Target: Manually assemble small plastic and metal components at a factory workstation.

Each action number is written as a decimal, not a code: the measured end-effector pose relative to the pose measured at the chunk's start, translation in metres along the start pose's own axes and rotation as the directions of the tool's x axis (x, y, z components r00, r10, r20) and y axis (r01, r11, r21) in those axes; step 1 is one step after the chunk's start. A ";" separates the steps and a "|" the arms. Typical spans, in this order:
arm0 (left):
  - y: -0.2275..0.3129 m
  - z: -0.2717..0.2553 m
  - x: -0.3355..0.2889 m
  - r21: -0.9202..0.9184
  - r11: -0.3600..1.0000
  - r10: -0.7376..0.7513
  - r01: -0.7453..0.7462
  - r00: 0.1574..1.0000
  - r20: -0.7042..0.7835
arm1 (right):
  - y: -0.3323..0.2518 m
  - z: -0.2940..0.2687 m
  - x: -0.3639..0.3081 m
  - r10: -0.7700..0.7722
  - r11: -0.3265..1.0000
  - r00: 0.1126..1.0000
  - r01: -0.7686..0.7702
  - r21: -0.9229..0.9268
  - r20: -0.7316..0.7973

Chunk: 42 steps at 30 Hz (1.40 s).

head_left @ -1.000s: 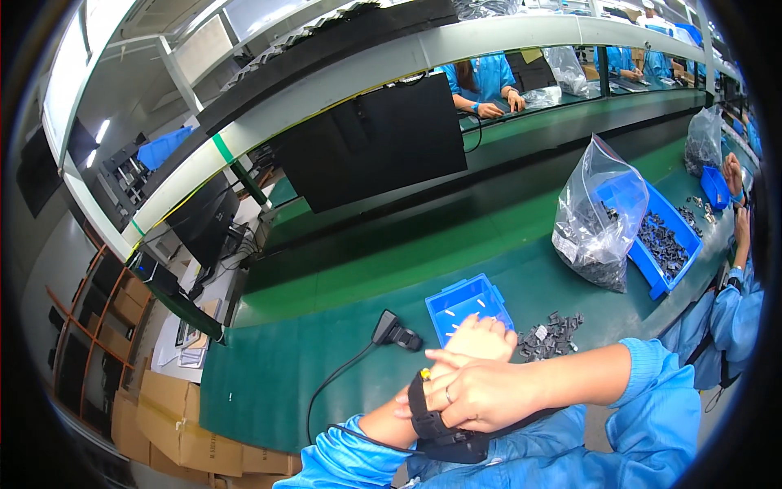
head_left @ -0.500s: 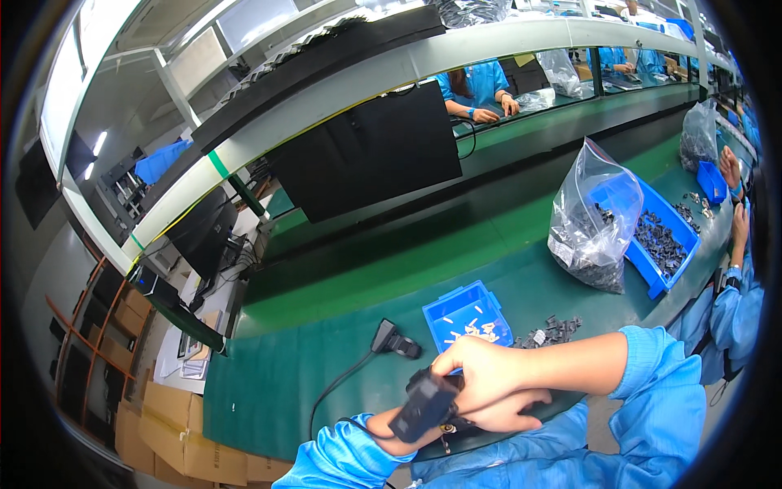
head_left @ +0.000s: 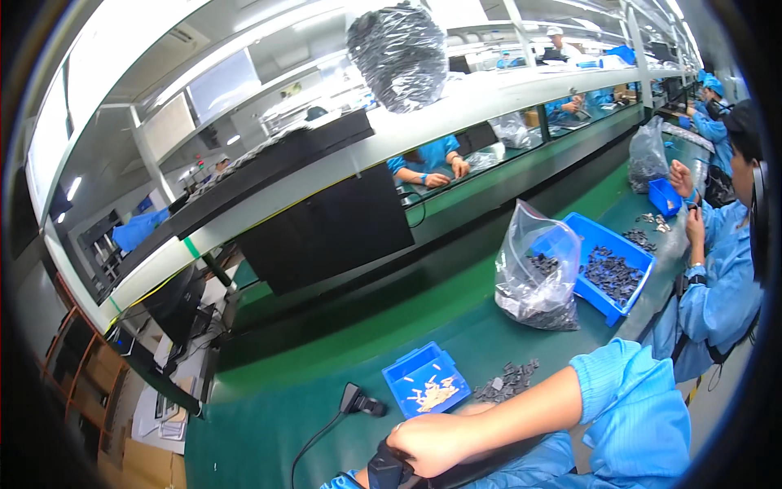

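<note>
My right hand (head_left: 432, 444) is curled around a black block-shaped device (head_left: 386, 471) strapped at my left wrist. The right forearm crosses in front of my left hand (head_left: 471, 409), so only a sliver of skin shows and its fingers are hidden. My left sleeve (head_left: 340, 482) just enters at the lower edge. Close by on the green bench lies another black device (head_left: 361, 401) with a cable. Just beyond my hands stands a small blue bin (head_left: 391, 376) holding thin pale pieces (head_left: 436, 394). Small black parts (head_left: 511, 380) are heaped to its right.
A clear plastic bag (head_left: 533, 277) of dark parts leans against a larger blue bin (head_left: 607, 310) at right. A co-worker (head_left: 713, 253) sits beyond it. A black panel (head_left: 326, 232) hangs below the white shelf beam (head_left: 481, 102). Cardboard boxes (head_left: 153, 464) stand lower left.
My view has tilted up and turned right, so the bench things sit further left and the co-worker shows more. My hands are lower in the picture, the left one more covered.
</note>
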<state>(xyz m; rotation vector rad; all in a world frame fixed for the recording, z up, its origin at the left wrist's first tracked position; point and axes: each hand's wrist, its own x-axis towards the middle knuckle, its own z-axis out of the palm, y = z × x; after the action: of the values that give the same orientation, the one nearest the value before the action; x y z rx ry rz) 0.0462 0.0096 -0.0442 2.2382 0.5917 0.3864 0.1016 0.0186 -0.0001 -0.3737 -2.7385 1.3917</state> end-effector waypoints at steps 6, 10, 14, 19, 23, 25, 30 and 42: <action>-0.044 -0.026 -0.001 0.430 0.841 -0.068 0.330 0.851 -0.520 | 0.010 -0.001 0.011 -0.183 0.810 0.983 0.142 -0.569 -0.015; -0.043 -0.033 -0.004 0.397 0.853 -0.024 0.339 0.785 -0.619 | -0.001 -0.006 0.009 -0.099 0.622 0.981 -0.071 -0.780 -0.169; -0.044 -0.035 -0.004 0.399 0.851 -0.014 0.341 0.775 -0.632 | -0.025 -0.014 0.004 0.043 0.456 0.976 -0.209 -0.865 -0.213; -0.037 0.007 0.013 0.378 0.916 0.025 0.131 0.924 -0.381 | -0.026 -0.027 -0.005 0.324 0.721 0.937 -0.159 -0.674 0.126; -0.005 0.044 0.028 0.390 0.896 0.330 -0.213 0.907 -0.263 | -0.004 -0.031 -0.011 0.136 0.949 0.975 -0.078 -0.305 0.174; 0.014 0.044 0.023 0.203 0.970 0.184 -0.131 0.945 -0.270 | 0.009 -0.031 -0.014 0.171 0.983 0.957 -0.150 -0.106 0.234; 0.035 0.028 0.016 -0.089 0.995 -0.063 0.045 0.976 -0.211 | 0.026 -0.016 -0.011 0.176 0.958 0.975 -0.136 -0.254 0.139; 0.054 0.012 0.008 -0.321 0.925 0.205 -0.205 0.978 -0.034 | 0.009 -0.020 -0.031 0.185 0.943 0.962 -0.231 0.240 0.200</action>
<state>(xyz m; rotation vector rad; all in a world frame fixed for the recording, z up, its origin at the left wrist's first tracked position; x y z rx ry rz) 0.0746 -0.0254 -0.0110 1.9854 0.2685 0.5476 0.1364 0.0323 0.0062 -0.5655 -2.6566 1.8989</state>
